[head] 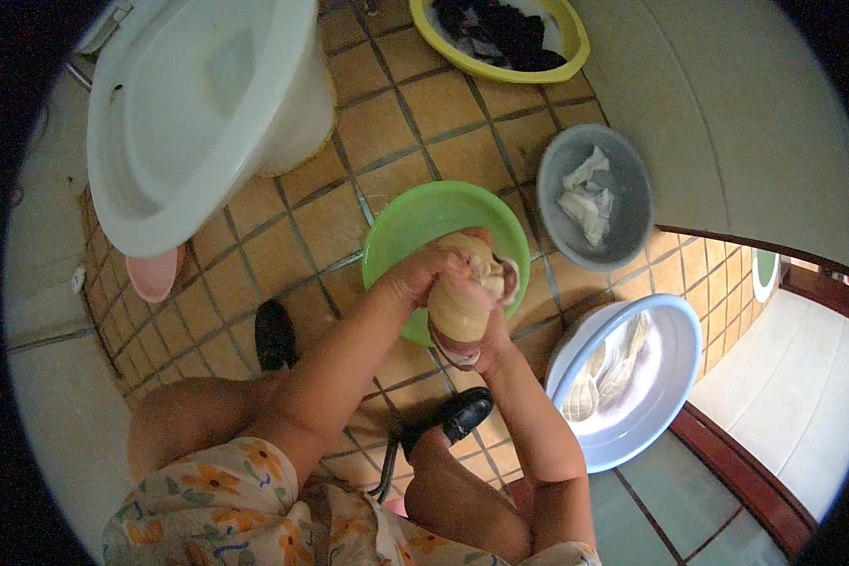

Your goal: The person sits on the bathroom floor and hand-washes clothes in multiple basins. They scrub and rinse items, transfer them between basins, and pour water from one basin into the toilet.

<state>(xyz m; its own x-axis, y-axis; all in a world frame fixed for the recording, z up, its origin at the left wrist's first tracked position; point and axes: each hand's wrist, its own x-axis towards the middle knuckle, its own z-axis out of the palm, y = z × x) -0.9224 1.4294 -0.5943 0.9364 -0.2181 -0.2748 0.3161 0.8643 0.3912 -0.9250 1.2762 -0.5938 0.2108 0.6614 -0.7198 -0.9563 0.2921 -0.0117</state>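
Note:
Both hands grip a bunched beige cloth above a green plastic basin. My left hand clasps its upper left part. Lower on the right, my right hand holds the same cloth, with some fingers hidden behind it. A pinkish edge and a pale fold stick out of the bundle. The cloth and the hands cover much of the basin's inside.
A grey basin with white cloth stands right of the green one. Nearer me is a blue-rimmed basin with pale cloth in suds. A yellow basin holds dark clothes. A white toilet rises at left on the tiled floor.

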